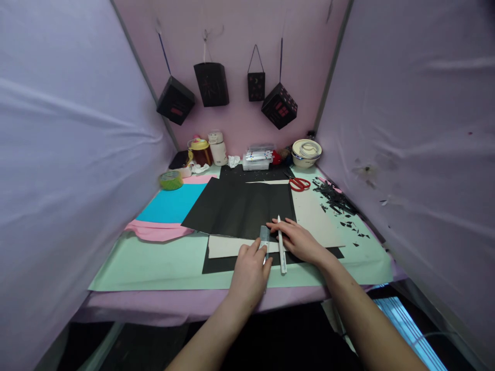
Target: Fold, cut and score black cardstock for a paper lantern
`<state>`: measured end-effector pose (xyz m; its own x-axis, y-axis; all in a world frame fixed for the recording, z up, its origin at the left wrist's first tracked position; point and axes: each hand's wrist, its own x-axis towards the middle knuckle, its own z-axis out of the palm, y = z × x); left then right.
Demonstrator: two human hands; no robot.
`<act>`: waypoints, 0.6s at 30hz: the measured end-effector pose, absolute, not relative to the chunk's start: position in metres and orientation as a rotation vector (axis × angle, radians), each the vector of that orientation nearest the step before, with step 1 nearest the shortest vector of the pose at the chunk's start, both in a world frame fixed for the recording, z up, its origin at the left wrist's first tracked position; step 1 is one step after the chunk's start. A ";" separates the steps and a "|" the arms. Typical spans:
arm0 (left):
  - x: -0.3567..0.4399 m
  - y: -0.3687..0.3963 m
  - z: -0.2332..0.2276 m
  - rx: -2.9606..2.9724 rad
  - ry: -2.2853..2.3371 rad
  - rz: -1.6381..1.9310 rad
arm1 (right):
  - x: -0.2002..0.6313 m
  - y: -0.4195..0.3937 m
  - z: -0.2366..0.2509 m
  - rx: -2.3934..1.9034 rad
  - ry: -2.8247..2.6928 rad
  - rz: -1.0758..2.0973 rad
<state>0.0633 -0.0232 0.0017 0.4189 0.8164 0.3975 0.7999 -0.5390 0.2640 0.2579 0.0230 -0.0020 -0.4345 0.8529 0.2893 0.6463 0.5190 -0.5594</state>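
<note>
My left hand (248,268) grips a clear grey ruler (264,232), its fingers bent over the near part. The ruler's far end lies on the near edge of a large black sheet of paper (235,206). Just to the right, my right hand (298,240) holds a white pen (282,256) between its fingers, with the tip pointing away from me. Its fingertips rest at the black sheet's near edge. Underneath lie an off-white board (319,229) and another black sheet (220,265), both partly covered.
Red-handled scissors (299,184) and black paper scraps (336,198) lie to the right. Blue sheets (170,202), pink cloth (160,232) and green tape (170,180) are left. Behind stand a pen box (257,158), bottle (218,149) and bowl (304,154). Black paper lanterns (211,85) hang above.
</note>
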 end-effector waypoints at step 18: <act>0.063 -0.023 0.001 2.619 1.487 0.783 | 0.257 0.023 -0.002 -1.220 -2.214 0.496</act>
